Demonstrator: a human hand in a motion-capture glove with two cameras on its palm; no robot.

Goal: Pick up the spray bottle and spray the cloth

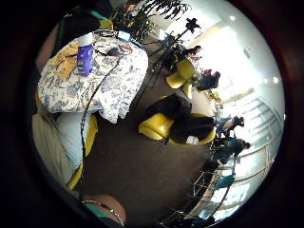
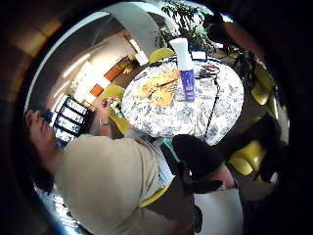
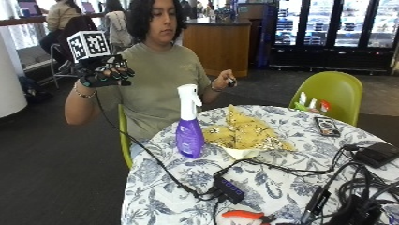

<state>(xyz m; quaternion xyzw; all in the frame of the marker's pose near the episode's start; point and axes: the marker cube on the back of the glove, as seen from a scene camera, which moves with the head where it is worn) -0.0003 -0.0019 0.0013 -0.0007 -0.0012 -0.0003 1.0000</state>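
Note:
A purple spray bottle (image 3: pixel 188 124) with a white trigger head stands upright on the round table's flowered cloth (image 3: pixel 268 187), near the edge by the person. Just behind it lies a crumpled yellow cloth (image 3: pixel 249 133) over a white bowl. My gloved right hand (image 3: pixel 106 75) is raised at shoulder height, well away from the table and to the side of the bottle, fingers relaxed and holding nothing. Both palm views show the bottle (image 1: pixel 85 53) (image 2: pixel 185 68) small and far off on the table. The person's bare hand (image 3: pixel 225 80) is lifted behind the table, pinching a small object.
On the table lie a phone (image 3: pixel 327 125), a black USB hub (image 3: pixel 228 189) with cables, red-handled pliers (image 3: pixel 244 216) and black boxes (image 3: pixel 375 153). A yellow-green chair (image 3: pixel 331 93) stands behind the table, with small bottles by it.

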